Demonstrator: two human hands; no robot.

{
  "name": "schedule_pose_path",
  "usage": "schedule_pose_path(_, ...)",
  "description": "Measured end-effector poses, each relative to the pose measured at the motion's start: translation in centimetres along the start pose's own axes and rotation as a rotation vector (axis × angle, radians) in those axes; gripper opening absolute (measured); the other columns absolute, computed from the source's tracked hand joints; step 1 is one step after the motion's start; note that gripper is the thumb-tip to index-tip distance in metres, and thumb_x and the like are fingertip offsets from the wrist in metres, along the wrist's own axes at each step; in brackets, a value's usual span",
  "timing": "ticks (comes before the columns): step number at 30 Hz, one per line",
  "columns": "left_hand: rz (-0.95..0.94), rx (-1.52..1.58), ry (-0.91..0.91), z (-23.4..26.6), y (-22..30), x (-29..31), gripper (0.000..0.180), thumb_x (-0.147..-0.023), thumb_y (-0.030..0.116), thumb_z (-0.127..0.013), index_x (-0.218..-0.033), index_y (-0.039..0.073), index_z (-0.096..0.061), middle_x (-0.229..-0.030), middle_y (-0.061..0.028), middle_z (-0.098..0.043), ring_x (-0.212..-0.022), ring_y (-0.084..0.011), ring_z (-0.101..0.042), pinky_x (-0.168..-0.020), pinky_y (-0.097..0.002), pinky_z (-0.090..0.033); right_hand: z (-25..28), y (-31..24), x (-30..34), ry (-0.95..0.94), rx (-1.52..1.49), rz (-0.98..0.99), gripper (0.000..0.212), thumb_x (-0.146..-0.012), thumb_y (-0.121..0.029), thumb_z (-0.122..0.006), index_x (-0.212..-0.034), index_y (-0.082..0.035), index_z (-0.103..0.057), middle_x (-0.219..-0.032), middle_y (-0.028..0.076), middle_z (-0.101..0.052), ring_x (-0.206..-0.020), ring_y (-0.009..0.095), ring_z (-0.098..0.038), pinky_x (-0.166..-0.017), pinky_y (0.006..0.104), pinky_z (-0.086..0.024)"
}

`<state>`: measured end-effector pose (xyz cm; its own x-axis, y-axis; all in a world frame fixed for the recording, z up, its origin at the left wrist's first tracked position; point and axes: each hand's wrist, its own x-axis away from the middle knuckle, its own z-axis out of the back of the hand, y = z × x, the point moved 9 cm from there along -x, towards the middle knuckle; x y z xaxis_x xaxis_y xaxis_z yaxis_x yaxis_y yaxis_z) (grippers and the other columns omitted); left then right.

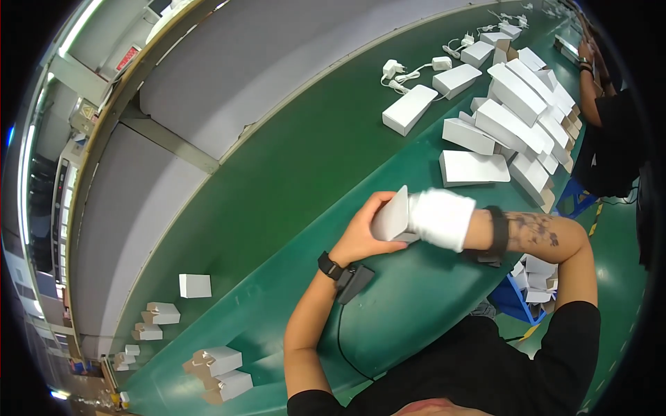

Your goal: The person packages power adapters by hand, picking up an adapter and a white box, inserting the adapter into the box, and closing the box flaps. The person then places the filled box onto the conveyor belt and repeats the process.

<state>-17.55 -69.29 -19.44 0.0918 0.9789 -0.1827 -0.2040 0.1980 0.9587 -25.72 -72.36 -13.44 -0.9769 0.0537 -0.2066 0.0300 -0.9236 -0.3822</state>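
- The left hand point(355, 239) is curled round a small white box point(393, 222), thumb along the near side and fingers over the far side; the box tilts, with its flap standing up.
- The right hand point(442, 218), blurred and under a white covering, is at the right of the held box; I cannot tell whether its fingers are spread or closed.
- The held box is above the green table point(409, 295), and a wide stretch of tabletop shows on its near side, down to the curved edge beside the person's body.
- Just beyond the held box runs the seam where a darker green strip point(277, 187) begins; its surface reaches from there to the far rim.
- Beyond and right of the held box, a lone white carton point(475, 168) lies nearest, with a heaped pile of white boxes point(517, 93) behind it, limiting room that way.
- Farther beyond the held box, white plug adapters point(393, 68) with cables lie on the strip.
- Well left of the held box, a pair of open boxes point(229, 381) shows brown flaps; plain tabletop spans the gap.
- Right of the held box and below the table edge, a blue crate point(511, 299) contains white boxes.
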Motion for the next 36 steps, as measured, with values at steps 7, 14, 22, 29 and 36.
schedule_pose_path(7, -0.084, -0.040, 0.504, 10.6, 0.9, 1.3, 0.064, -0.067, 0.014, -0.082, -0.122, 0.003, -0.050, -0.114, -0.0077, -0.057, -0.108, -0.0196, -0.055, -0.095, -0.0344, -0.043, 7.1, 7.4, -8.4, 0.115, -0.077, -0.291, 0.027, -0.082, -0.031, -0.059, -0.079, -0.005, -0.068, -0.074, 0.013, -0.066, -0.069, 0.029, -0.064, -0.064, 0.0365, -0.051)
schedule_pose_path(14, -0.096, -0.212, 0.875, 20.6, -1.3, 4.5, 0.072, -0.070, 0.008, -0.078, -0.131, 0.003, -0.040, -0.120, -0.0097, -0.053, -0.110, -0.0208, -0.054, -0.094, -0.0342, -0.044, 13.4, 34.0, -15.1, 0.244, 0.171, -0.983, 0.041, -0.083, -0.039, -0.056, -0.099, -0.003, -0.068, -0.098, 0.021, -0.067, -0.092, 0.036, -0.065, -0.082, 0.0392, -0.050)
schedule_pose_path(22, -0.017, -0.689, 1.276, 20.5, 6.8, 9.1, 0.077, -0.072, 0.012, -0.075, -0.137, 0.005, -0.034, -0.134, -0.0139, -0.044, -0.122, -0.0260, -0.046, -0.101, -0.0400, -0.036, 6.3, 36.8, -20.3, 0.184, 0.283, -1.190, 0.040, -0.081, -0.041, -0.065, -0.101, -0.007, -0.069, -0.105, 0.014, -0.068, -0.100, 0.029, -0.065, -0.084, 0.0389, -0.051)
schedule_pose_path(29, -0.390, -0.471, 1.182, 16.2, 10.4, 8.6, 0.068, -0.076, 0.010, -0.070, -0.135, 0.004, -0.036, -0.132, -0.0141, -0.046, -0.122, -0.0260, -0.046, -0.101, -0.0399, -0.036, 9.0, 39.8, -21.9, 0.012, 0.567, -0.937, 0.033, -0.089, -0.032, -0.057, -0.114, -0.011, -0.061, -0.108, 0.011, -0.066, -0.099, 0.027, -0.064, -0.080, 0.0369, -0.052)
schedule_pose_path(36, -0.236, 0.020, 0.539, 8.8, 5.9, 1.7, 0.030, -0.089, 0.014, -0.058, -0.116, 0.001, -0.057, -0.110, -0.0124, -0.060, -0.104, -0.0222, -0.057, -0.088, -0.0330, -0.045, 15.9, 24.8, -19.9, 0.509, -0.647, -0.420, 0.030, -0.096, -0.030, -0.049, -0.119, -0.010, -0.051, -0.111, 0.010, -0.063, -0.094, 0.023, -0.063, -0.072, 0.0346, -0.054)
